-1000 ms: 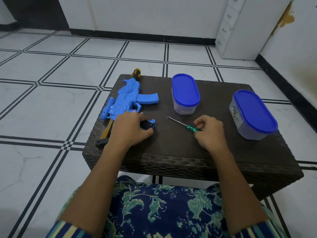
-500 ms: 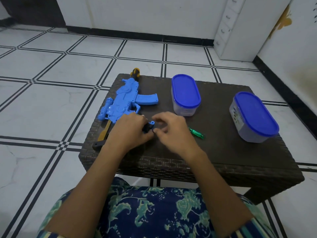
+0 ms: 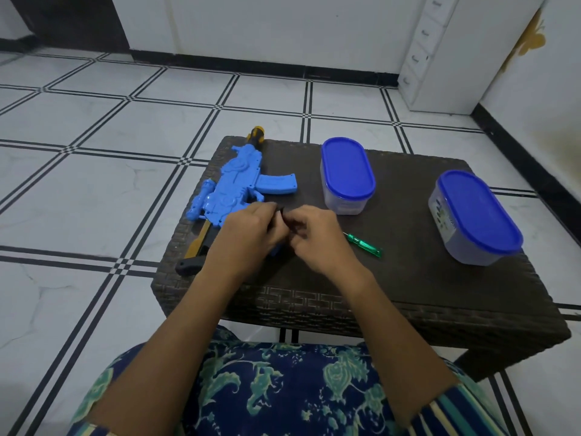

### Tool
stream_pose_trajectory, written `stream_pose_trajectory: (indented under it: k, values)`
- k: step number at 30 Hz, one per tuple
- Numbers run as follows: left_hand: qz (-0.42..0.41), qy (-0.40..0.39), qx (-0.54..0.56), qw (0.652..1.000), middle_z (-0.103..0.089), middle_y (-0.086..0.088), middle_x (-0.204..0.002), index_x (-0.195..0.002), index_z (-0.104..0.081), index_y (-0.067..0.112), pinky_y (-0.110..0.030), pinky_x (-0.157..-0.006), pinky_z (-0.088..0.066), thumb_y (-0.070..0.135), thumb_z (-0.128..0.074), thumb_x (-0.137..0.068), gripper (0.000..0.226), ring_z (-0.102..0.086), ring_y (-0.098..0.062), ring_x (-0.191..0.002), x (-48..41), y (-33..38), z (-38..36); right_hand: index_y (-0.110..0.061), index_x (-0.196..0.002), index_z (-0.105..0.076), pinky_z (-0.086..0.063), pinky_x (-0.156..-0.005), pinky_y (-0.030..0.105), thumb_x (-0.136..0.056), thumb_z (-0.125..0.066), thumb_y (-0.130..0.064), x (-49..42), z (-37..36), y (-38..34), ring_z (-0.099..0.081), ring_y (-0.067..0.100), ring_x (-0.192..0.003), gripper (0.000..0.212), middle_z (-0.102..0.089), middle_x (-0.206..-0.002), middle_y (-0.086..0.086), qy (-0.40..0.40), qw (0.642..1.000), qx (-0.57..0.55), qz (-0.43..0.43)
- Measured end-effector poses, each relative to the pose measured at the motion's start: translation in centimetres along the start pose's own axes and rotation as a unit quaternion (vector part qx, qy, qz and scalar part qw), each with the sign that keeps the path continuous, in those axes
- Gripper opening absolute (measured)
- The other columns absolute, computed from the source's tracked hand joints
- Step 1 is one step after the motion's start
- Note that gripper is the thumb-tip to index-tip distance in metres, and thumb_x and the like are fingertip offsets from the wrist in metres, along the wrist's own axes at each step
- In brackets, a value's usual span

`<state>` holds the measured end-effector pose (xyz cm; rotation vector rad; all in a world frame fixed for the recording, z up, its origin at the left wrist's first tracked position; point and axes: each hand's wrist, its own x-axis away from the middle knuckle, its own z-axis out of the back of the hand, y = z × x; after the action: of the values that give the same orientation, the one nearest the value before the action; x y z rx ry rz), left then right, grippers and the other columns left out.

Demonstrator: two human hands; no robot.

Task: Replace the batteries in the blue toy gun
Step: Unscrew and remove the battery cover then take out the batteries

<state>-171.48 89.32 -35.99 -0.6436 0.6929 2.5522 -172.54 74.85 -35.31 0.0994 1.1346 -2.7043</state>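
Observation:
The blue toy gun (image 3: 239,187) lies on the left part of the dark wicker table (image 3: 408,278), muzzle pointing away, its black and tan stock toward me. My left hand (image 3: 248,239) covers and grips the gun's handle. My right hand (image 3: 317,242) meets it from the right, its curled fingers pinching a small dark piece (image 3: 283,215) at the handle's end. What that piece is I cannot tell, as the hands hide most of it. A green-handled screwdriver (image 3: 364,246) lies on the table just right of my right hand, held by nobody.
Two clear tubs with blue lids stand on the table, one at the back middle (image 3: 347,177) and one at the right (image 3: 474,215). White tiled floor surrounds the table. A white drawer unit (image 3: 440,51) stands at the back right.
My right hand let go of the screwdriver and moved left to join the left hand at the gun's handle. The screwdriver now lies on the table.

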Motion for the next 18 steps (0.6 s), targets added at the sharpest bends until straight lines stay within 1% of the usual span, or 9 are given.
stream_pose_trajectory:
  k: [2,5,7,8,10,13,15,17,18]
  values:
    - [0.04,0.006,0.038,0.998,-0.057,-0.004,-0.064,-0.078,-0.063,0.006,-0.027,-0.055,-0.035,0.019,-0.051,-0.091,0.022,-0.051,-0.018,-0.055,0.1,0.0,-0.2,-0.014,-0.12,-0.065,-0.055,-0.088,0.029,-0.08,-0.071,-0.002,0.1,-0.1,0.0,-0.064,0.012,-0.098,0.042,-0.067,-0.112,0.003,0.002,0.999,-0.044,-0.008]
    - [0.081,0.024,0.116,0.99,-0.057,0.004,-0.063,-0.08,-0.065,0.007,-0.018,-0.053,-0.037,0.016,-0.052,-0.095,0.022,-0.051,-0.011,-0.054,0.0,0.1,0.3,-0.019,-0.126,-0.061,-0.055,-0.089,0.029,-0.078,-0.078,-0.013,0.4,-0.2,-0.3,-0.062,0.008,-0.103,0.052,-0.068,-0.116,-0.002,0.02,0.997,-0.068,0.012]
    - [0.098,0.047,0.195,0.975,-0.066,0.002,-0.069,-0.087,-0.07,0.008,-0.018,-0.056,-0.045,0.02,-0.051,-0.097,0.025,-0.06,-0.011,-0.064,-0.1,0.3,0.6,-0.02,-0.124,-0.063,-0.056,-0.085,0.034,-0.078,-0.077,-0.016,0.5,-0.2,-0.7,-0.064,0.011,-0.1,0.048,-0.07,-0.112,-0.003,0.053,0.995,-0.078,0.037]
    - [0.105,0.05,0.24,0.964,-0.069,0.002,-0.074,-0.091,-0.072,0.01,-0.023,-0.061,-0.05,0.023,-0.05,-0.098,0.026,-0.063,-0.011,-0.069,-0.3,0.5,0.7,-0.021,-0.121,-0.065,-0.057,-0.082,0.037,-0.079,-0.076,-0.017,0.5,0.0,-0.9,-0.065,0.012,-0.098,0.044,-0.071,-0.109,-0.002,0.069,0.993,-0.078,0.047]
    - [0.097,0.025,0.29,0.952,-0.071,0.007,-0.082,-0.098,-0.072,0.015,-0.028,-0.068,-0.053,0.03,-0.05,-0.097,0.026,-0.066,-0.007,-0.078,-0.4,0.4,1.1,-0.023,-0.116,-0.067,-0.057,-0.078,0.036,-0.081,-0.074,-0.023,0.5,1.0,-1.1,-0.066,0.011,-0.092,0.036,-0.072,-0.1,-0.004,0.082,0.994,-0.056,0.049]
    - [0.042,-0.092,0.186,0.977,-0.068,0.008,-0.109,-0.113,-0.067,0.022,-0.036,-0.091,-0.05,0.05,-0.05,-0.089,0.04,-0.06,-0.006,-0.106,-0.2,-1.9,1.4,-0.018,-0.097,-0.071,-0.049,-0.063,0.021,-0.081,-0.074,-0.028,1.1,4.5,0.2,-0.061,0.004,-0.073,0.019,-0.068,-0.079,-0.007,0.055,0.997,-0.002,-0.05]
    - [0.033,-0.184,0.084,0.979,-0.058,0.011,-0.132,-0.125,-0.058,0.03,-0.05,-0.109,-0.034,0.063,-0.046,-0.077,0.059,-0.046,-0.007,-0.129,0.0,-4.0,1.3,-0.022,-0.085,-0.069,-0.043,-0.057,0.023,-0.08,-0.075,-0.032,1.9,7.2,2.3,-0.06,0.009,-0.071,0.012,-0.066,-0.079,0.0,-0.007,0.984,0.071,-0.164]
    - [0.037,-0.229,0.028,0.972,-0.05,0.013,-0.141,-0.13,-0.053,0.036,-0.057,-0.115,-0.017,0.069,-0.041,-0.07,0.069,-0.033,-0.005,-0.139,0.2,-4.9,1.1,-0.02,-0.095,-0.071,-0.047,-0.061,0.027,-0.08,-0.076,-0.032,2.4,8.8,4.2,-0.061,0.015,-0.077,0.02,-0.068,-0.086,0.004,-0.038,0.957,0.121,-0.26]
    - [0.039,-0.229,0.021,0.972,-0.049,0.013,-0.142,-0.13,-0.053,0.037,-0.057,-0.116,-0.014,0.07,-0.04,-0.069,0.071,-0.031,-0.005,-0.14,0.2,-4.9,1.0,-0.017,-0.103,-0.071,-0.049,-0.065,0.031,-0.08,-0.076,-0.032,2.3,9.2,5.1,-0.062,0.018,-0.082,0.028,-0.068,-0.091,0.005,-0.031,0.948,0.129,-0.29]
